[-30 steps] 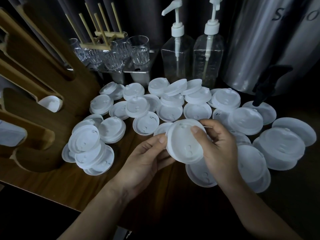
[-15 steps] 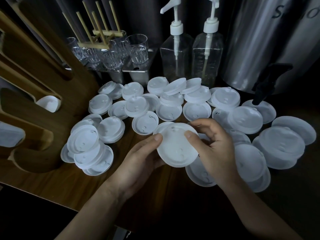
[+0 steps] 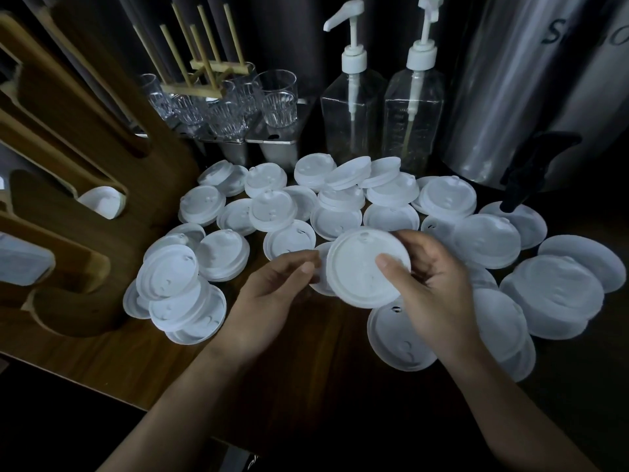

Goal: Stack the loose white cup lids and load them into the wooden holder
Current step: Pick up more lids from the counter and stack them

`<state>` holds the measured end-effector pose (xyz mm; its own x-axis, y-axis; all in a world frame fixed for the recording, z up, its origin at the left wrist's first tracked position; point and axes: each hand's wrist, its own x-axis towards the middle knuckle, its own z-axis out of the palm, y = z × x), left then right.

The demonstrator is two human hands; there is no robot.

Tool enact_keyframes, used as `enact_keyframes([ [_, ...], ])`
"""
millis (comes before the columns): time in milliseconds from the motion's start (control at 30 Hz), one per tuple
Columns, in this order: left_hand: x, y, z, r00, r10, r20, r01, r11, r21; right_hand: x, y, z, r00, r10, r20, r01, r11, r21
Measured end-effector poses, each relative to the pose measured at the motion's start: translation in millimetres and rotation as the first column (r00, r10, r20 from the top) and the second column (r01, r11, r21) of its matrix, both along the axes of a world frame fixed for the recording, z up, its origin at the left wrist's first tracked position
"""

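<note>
Several loose white cup lids (image 3: 224, 255) lie scattered over the dark wooden counter (image 3: 306, 362), some overlapping in small heaps. My right hand (image 3: 432, 287) grips one white lid (image 3: 357, 270) just above the counter, thumb on its top face and fingers behind it. My left hand (image 3: 272, 294) sits palm up at that lid's left rim with loosely curled fingers, and its thumb tip is just short of the rim. The wooden holder (image 3: 85, 233) stands at the left, and white lids (image 3: 102, 202) show in its slots.
Behind the lids stand clear glasses (image 3: 277, 100) on a metal rack, a wooden peg stand (image 3: 204, 73), two clear pump bottles (image 3: 354, 117) and a large steel dispenser (image 3: 531, 86) with a black tap (image 3: 531, 168). The counter's front edge runs at the lower left.
The held lid has shifted right and tilted up toward me. My left thumb, earlier pressed on its left rim, has come off it, so only my right hand holds the lid.
</note>
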<state>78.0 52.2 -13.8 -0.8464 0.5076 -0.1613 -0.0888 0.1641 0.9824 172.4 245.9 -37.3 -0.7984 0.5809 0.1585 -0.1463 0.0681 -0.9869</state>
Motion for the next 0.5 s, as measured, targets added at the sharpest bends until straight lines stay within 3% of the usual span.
enact_keyframes([
  [100,-9.0,-7.2,-8.7,0.979,-0.001,-0.202,-0.044,0.976,-0.215,-1.1,0.5,-2.8,0.998,-0.059,0.008,0.059,0.998,0.014],
  [233,-12.5,-13.6,-19.4,0.878,-0.156,-0.454,-0.079,0.886,-0.457,-2.5,-2.6,-3.6,0.995,-0.1,0.006,0.099,0.994,0.045],
  [400,-12.0,-11.7,-26.1,0.849,-0.341,-0.404,-0.011,0.752,-0.659,-2.8,-3.5,-4.6,0.994,-0.107,0.006,0.106,0.994,0.03],
  [500,-12.8,-8.3,-25.9,0.838,-0.344,-0.423,-0.027,0.749,-0.662,-3.8,-4.4,-4.2,0.993,-0.114,0.0,0.114,0.993,0.016],
])
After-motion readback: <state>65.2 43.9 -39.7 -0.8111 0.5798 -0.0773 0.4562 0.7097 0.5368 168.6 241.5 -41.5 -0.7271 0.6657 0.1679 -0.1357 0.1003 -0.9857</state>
